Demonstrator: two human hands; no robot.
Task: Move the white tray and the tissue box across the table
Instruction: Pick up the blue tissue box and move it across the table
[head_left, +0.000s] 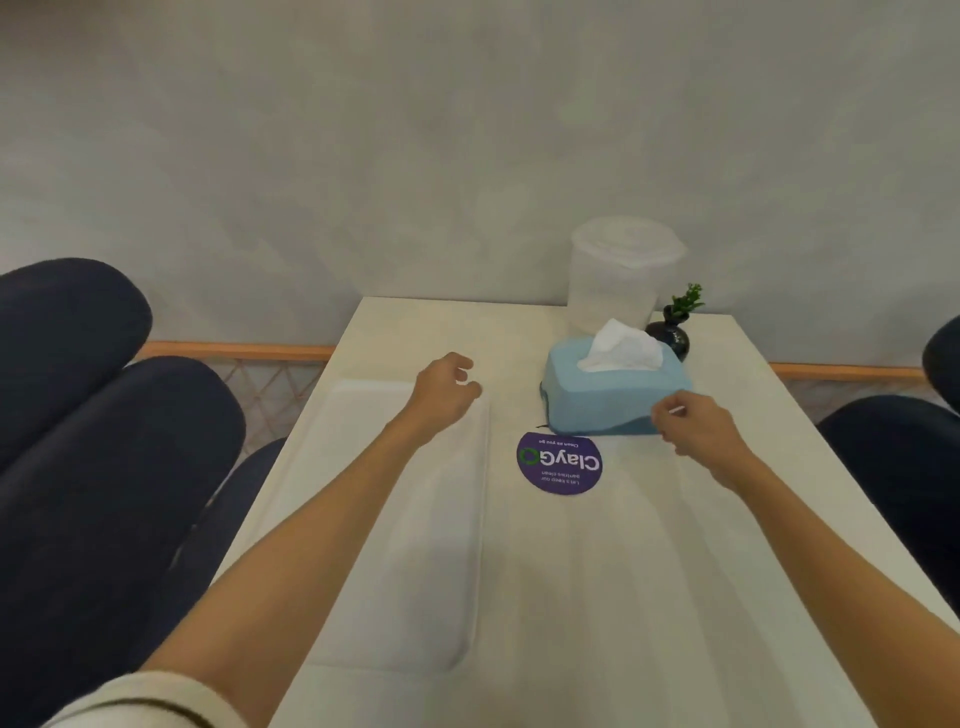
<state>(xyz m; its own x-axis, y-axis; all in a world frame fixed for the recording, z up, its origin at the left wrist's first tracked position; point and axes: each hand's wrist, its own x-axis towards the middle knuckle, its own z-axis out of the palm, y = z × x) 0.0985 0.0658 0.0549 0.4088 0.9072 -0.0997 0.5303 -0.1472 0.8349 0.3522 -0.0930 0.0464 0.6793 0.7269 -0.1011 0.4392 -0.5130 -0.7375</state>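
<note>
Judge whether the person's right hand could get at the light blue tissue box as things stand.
Probably yes: the right hand hovers open at the near right corner of the light blue tissue box, with nothing between them.

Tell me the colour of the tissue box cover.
Light blue, with a white tissue sticking out of the top of the tissue box. The head view shows it best.

My one wide-angle view looks forward and down from my head, close above the surface (623, 571) filling the lower centre of the frame, my forearms reaching in from below, a wall across the upper half.
</note>
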